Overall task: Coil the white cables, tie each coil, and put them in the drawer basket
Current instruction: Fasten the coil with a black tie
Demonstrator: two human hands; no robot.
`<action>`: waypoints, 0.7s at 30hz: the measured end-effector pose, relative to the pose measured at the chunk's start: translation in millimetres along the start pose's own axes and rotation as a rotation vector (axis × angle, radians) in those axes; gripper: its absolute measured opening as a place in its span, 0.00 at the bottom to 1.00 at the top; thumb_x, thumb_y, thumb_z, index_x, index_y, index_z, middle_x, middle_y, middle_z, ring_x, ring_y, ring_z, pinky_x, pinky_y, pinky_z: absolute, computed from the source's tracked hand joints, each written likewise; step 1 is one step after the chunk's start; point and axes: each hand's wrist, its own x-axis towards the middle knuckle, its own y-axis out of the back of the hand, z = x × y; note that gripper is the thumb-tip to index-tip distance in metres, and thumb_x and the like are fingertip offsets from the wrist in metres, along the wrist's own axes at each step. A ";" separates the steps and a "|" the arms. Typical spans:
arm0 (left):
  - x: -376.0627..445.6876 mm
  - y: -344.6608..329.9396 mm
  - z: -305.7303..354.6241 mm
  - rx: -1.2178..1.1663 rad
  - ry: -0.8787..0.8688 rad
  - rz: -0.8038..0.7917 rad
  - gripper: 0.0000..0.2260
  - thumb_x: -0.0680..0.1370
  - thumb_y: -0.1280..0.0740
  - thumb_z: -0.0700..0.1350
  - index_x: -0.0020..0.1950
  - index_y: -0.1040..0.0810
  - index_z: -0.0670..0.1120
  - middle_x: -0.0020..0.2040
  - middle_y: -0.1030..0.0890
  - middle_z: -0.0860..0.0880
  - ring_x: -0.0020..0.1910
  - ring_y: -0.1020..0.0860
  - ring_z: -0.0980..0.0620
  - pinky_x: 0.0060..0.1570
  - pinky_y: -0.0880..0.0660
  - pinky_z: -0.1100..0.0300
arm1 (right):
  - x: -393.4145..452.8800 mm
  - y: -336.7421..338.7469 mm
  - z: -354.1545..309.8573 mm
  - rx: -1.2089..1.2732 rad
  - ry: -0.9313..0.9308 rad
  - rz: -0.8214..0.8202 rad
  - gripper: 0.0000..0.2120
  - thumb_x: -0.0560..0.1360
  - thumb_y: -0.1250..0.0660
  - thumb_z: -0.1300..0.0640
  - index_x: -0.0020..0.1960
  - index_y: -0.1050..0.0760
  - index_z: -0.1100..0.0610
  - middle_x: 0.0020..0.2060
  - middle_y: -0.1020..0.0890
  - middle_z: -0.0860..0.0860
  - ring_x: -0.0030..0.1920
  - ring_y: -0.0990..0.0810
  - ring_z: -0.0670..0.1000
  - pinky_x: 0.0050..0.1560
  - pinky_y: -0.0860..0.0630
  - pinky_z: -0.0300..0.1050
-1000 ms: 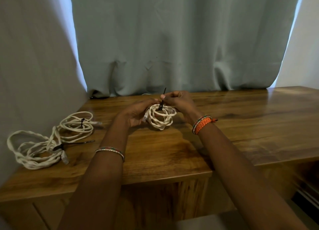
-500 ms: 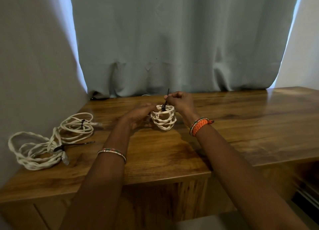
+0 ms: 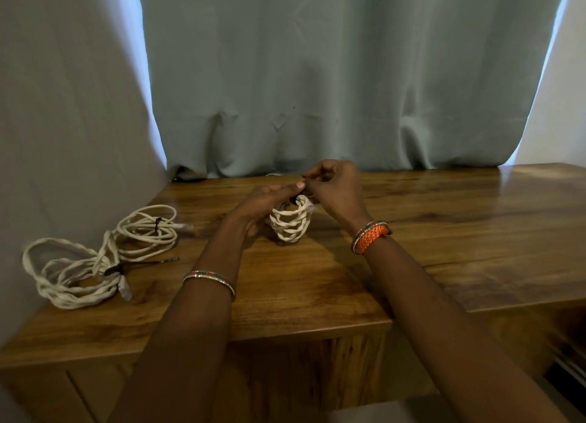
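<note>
Head view: your left hand (image 3: pixel 263 205) cups the small white coil (image 3: pixel 290 221) on the desk (image 3: pixel 444 232); your right hand (image 3: pixel 336 188) pinches its black tie (image 3: pixel 296 199).

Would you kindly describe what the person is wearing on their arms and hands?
Both forearms are bare, with no sleeves in view and no gloves on either hand. The left wrist carries a thin beaded bangle in red, green and pale tones. The right wrist carries a wider braided orange band edged with a similar beaded strip.
</note>
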 end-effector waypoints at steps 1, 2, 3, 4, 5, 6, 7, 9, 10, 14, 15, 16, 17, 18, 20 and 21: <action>0.1 0.9 0.9 -0.033 0.013 -0.028 0.11 0.75 0.31 0.48 0.51 0.20 0.41 0.42 0.18 0.45 0.38 0.21 0.51 0.40 0.25 0.60 | 0.2 0.8 -1.8 0.054 -0.028 0.002 0.04 0.70 0.28 0.66 0.39 0.21 0.59 0.33 0.17 0.54 0.34 0.17 0.50 0.36 0.19 0.42; -0.1 1.0 2.6 -0.066 0.023 -0.058 0.11 0.75 0.32 0.46 0.52 0.21 0.41 0.41 0.18 0.46 0.37 0.20 0.51 0.39 0.24 0.61 | 0.0 1.4 -3.9 0.113 -0.056 0.007 0.06 0.70 0.28 0.67 0.38 0.23 0.58 0.33 0.18 0.55 0.32 0.18 0.50 0.36 0.19 0.42; -0.7 -0.8 4.4 -0.097 0.026 -0.086 0.10 0.76 0.33 0.45 0.53 0.22 0.42 0.40 0.18 0.47 0.36 0.20 0.52 0.37 0.23 0.62 | 0.2 1.7 -4.9 0.160 -0.080 0.013 0.08 0.70 0.28 0.68 0.37 0.24 0.58 0.32 0.19 0.55 0.31 0.19 0.49 0.35 0.19 0.41; -1.1 -3.3 6.0 -0.115 0.022 -0.106 0.08 0.76 0.34 0.44 0.52 0.22 0.42 0.38 0.18 0.48 0.34 0.20 0.53 0.35 0.24 0.62 | -0.2 1.5 -6.2 0.189 -0.089 0.017 0.10 0.70 0.29 0.69 0.36 0.26 0.58 0.31 0.20 0.54 0.30 0.20 0.48 0.34 0.20 0.40; -1.6 -6.7 7.7 -0.130 0.019 -0.121 0.06 0.77 0.35 0.44 0.49 0.22 0.42 0.36 0.18 0.48 0.33 0.21 0.54 0.34 0.24 0.63 | -0.5 0.6 -7.0 0.191 -0.083 0.025 0.11 0.70 0.30 0.70 0.35 0.27 0.57 0.31 0.20 0.53 0.30 0.20 0.47 0.33 0.21 0.39; -2.0 -10.0 9.3 -0.142 0.020 -0.129 0.06 0.77 0.37 0.43 0.46 0.22 0.43 0.35 0.19 0.48 0.32 0.21 0.54 0.33 0.24 0.63 | -1.3 -1.0 -8.0 0.170 -0.063 0.042 0.13 0.70 0.30 0.70 0.34 0.27 0.56 0.31 0.21 0.53 0.31 0.20 0.47 0.33 0.22 0.39; -2.8 -13.5 10.9 -0.155 0.025 -0.141 0.07 0.78 0.38 0.43 0.44 0.23 0.43 0.34 0.20 0.47 0.31 0.22 0.53 0.33 0.24 0.63 | -2.2 -2.2 -9.0 0.139 -0.038 0.076 0.14 0.69 0.30 0.70 0.33 0.28 0.54 0.30 0.21 0.52 0.33 0.20 0.48 0.33 0.23 0.40; -3.3 -17.8 12.5 -0.191 0.045 -0.166 0.08 0.78 0.40 0.42 0.41 0.24 0.44 0.34 0.23 0.45 0.32 0.24 0.51 0.34 0.27 0.60 | -2.1 -2.6 -11.2 0.102 0.006 0.162 0.16 0.68 0.30 0.70 0.31 0.29 0.52 0.29 0.21 0.51 0.33 0.20 0.50 0.33 0.23 0.41; -2.8 -18.3 12.4 -0.209 0.056 -0.165 0.09 0.77 0.41 0.42 0.40 0.25 0.43 0.35 0.24 0.45 0.33 0.26 0.51 0.35 0.29 0.59 | -1.7 -1.9 -12.3 0.101 0.026 0.199 0.17 0.67 0.30 0.70 0.30 0.30 0.51 0.29 0.22 0.51 0.33 0.20 0.51 0.33 0.23 0.42; 0.0 -17.9 9.7 -0.212 0.059 -0.158 0.10 0.78 0.42 0.42 0.39 0.26 0.44 0.35 0.24 0.46 0.34 0.27 0.51 0.38 0.29 0.58 | -0.3 0.8 -10.8 0.116 0.044 0.307 0.16 0.66 0.30 0.71 0.30 0.29 0.52 0.28 0.21 0.53 0.33 0.18 0.54 0.34 0.21 0.45; 0.0 -17.6 9.2 -0.199 0.050 -0.164 0.09 0.78 0.42 0.42 0.39 0.26 0.45 0.34 0.24 0.46 0.34 0.27 0.51 0.37 0.28 0.59 | -0.4 1.9 -9.7 0.108 0.043 0.310 0.15 0.66 0.29 0.70 0.30 0.28 0.53 0.29 0.20 0.53 0.33 0.18 0.53 0.34 0.21 0.44; 0.0 -16.5 8.5 -0.176 0.038 -0.161 0.09 0.78 0.42 0.41 0.39 0.27 0.45 0.33 0.24 0.47 0.32 0.26 0.52 0.35 0.28 0.61 | -1.3 3.0 -8.9 0.087 0.047 0.288 0.14 0.66 0.28 0.69 0.31 0.27 0.53 0.29 0.20 0.52 0.33 0.18 0.52 0.35 0.21 0.43; -0.5 -15.0 8.4 -0.161 0.023 -0.145 0.09 0.78 0.42 0.40 0.39 0.27 0.45 0.30 0.23 0.48 0.30 0.25 0.53 0.32 0.28 0.63 | -2.5 3.8 -8.0 0.052 0.059 0.246 0.12 0.67 0.28 0.69 0.32 0.25 0.54 0.30 0.19 0.51 0.34 0.18 0.50 0.35 0.21 0.41; -1.2 -12.8 8.6 -0.157 0.003 -0.120 0.09 0.78 0.42 0.39 0.38 0.28 0.45 0.29 0.23 0.49 0.28 0.25 0.54 0.30 0.28 0.65 | -4.0 4.1 -7.4 0.008 0.080 0.196 0.09 0.68 0.28 0.67 0.34 0.23 0.56 0.31 0.18 0.51 0.34 0.18 0.48 0.36 0.21 0.39; -0.5 -8.0 9.0 -0.179 -0.042 -0.079 0.10 0.77 0.41 0.37 0.37 0.28 0.45 0.28 0.24 0.49 0.27 0.26 0.54 0.29 0.28 0.65 | -6.4 3.7 -8.4 -0.072 0.136 0.112 0.03 0.70 0.28 0.65 0.39 0.19 0.58 0.34 0.17 0.51 0.35 0.18 0.46 0.38 0.21 0.38; -0.9 -6.9 9.7 -0.189 -0.058 -0.072 0.10 0.76 0.41 0.36 0.36 0.28 0.46 0.29 0.24 0.48 0.28 0.26 0.53 0.30 0.28 0.64 | -7.2 4.0 -9.2 -0.108 0.175 0.085 0.02 0.70 0.29 0.64 0.40 0.19 0.59 0.35 0.17 0.51 0.36 0.18 0.45 0.39 0.21 0.38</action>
